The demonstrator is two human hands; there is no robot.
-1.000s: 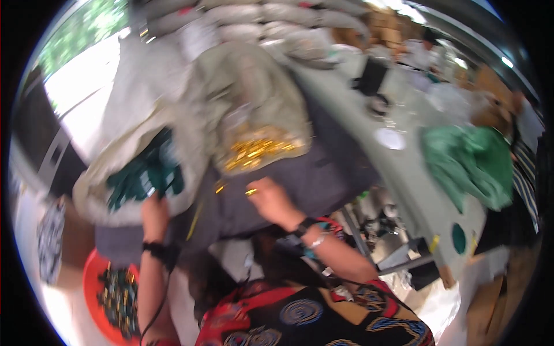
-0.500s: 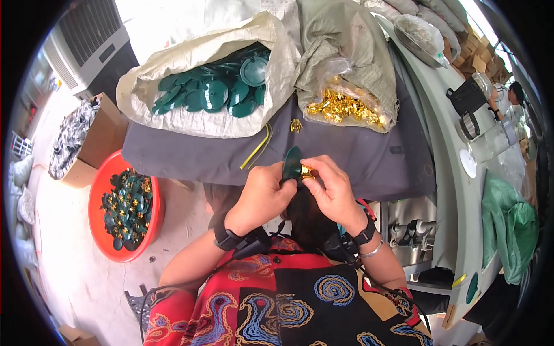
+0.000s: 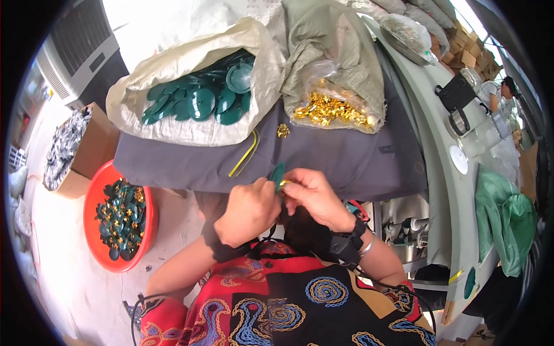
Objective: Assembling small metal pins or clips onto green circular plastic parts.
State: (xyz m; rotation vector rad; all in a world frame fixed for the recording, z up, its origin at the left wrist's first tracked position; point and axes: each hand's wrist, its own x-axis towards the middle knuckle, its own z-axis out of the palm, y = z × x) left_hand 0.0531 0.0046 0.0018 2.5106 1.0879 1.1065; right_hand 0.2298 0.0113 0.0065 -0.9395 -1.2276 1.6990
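So, the green disc [image 3: 278, 175] stands on edge, pinched in my left hand [image 3: 251, 211] near the grey cloth's [image 3: 196, 167] front edge, while my right hand [image 3: 314, 197] grips a gold fitting [image 3: 284, 183] beside it; beyond lie open sacks of green discs [image 3: 202, 104] and gold fittings [image 3: 326, 109].

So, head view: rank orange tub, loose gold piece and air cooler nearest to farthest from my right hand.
From your right hand:
1. Loose gold piece: ahead, on the dark cloth.
2. Orange tub: left, on the floor.
3. Air cooler: far left, in the background.
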